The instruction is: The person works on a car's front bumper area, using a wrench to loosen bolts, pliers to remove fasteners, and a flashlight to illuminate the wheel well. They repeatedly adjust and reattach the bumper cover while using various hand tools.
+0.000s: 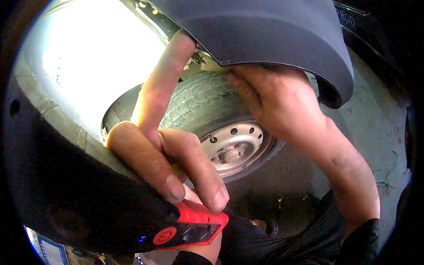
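Observation:
In the middle, my left hand stretches one finger up to the lower edge of a dark grey plastic trim panel. Its other visible fingers are curled, their tips at the red rim of a red-and-black device with a round power button and small blue lights. The device covers part of my left wrist. From the right, my right hand reaches up behind the panel's lower edge. Its thumb side shows, but the other fingers are hidden. Below both hands is a tyre on a silver wheel rim.
A brightly lit white body panel fills the upper left, with a dark curved part below it. A small wrench-like tool and tangled green string lie on the floor. My dark-trousered leg is below.

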Motion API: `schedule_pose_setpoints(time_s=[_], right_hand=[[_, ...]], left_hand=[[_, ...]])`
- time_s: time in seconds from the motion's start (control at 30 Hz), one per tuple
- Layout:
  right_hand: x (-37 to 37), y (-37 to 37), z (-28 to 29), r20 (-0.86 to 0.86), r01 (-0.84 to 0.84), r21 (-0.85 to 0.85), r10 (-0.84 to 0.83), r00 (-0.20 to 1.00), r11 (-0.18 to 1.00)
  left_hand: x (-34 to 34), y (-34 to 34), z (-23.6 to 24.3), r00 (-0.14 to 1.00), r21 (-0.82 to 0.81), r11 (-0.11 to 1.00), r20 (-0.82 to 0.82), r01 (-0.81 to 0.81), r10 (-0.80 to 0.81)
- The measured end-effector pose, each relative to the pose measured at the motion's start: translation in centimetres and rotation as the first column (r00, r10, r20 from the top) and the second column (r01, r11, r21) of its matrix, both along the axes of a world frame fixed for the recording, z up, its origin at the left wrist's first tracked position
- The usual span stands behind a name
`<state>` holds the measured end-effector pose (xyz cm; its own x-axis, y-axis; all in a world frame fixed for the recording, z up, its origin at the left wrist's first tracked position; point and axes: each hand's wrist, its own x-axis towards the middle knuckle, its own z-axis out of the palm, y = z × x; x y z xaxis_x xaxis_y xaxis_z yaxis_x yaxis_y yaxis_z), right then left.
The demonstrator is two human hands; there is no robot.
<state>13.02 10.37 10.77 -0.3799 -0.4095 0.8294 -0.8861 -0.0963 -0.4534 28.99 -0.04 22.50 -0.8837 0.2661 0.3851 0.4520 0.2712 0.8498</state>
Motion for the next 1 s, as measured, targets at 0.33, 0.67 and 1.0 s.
schedule_pose_setpoints(time_s=[0.33, 0.67, 1.0], right_hand=[[0.0, 2.0, -1.8, 0.190, -0.011, -0.026, 0.016, 0.982, 1.000], [2.3, 1.6, -2.5, -0.040, 0.148, -0.193, -0.159, 0.986, 0.970], [2.7, 2.4, -2.9, -0.176, 0.101, -0.225, -0.142, 0.974, 0.969]], left_hand=[[-0.4, 0.6, -1.3, 0.996, 0.008, 0.996, -0.028, 0.088, -0.088], [0.5, 0.2, -2.4, 0.996, 0.057, 0.995, 0.004, 0.086, -0.086], [-0.1, 0.4, -4.2, 0.992, 0.134, 0.987, -0.100, 0.086, -0.073]])
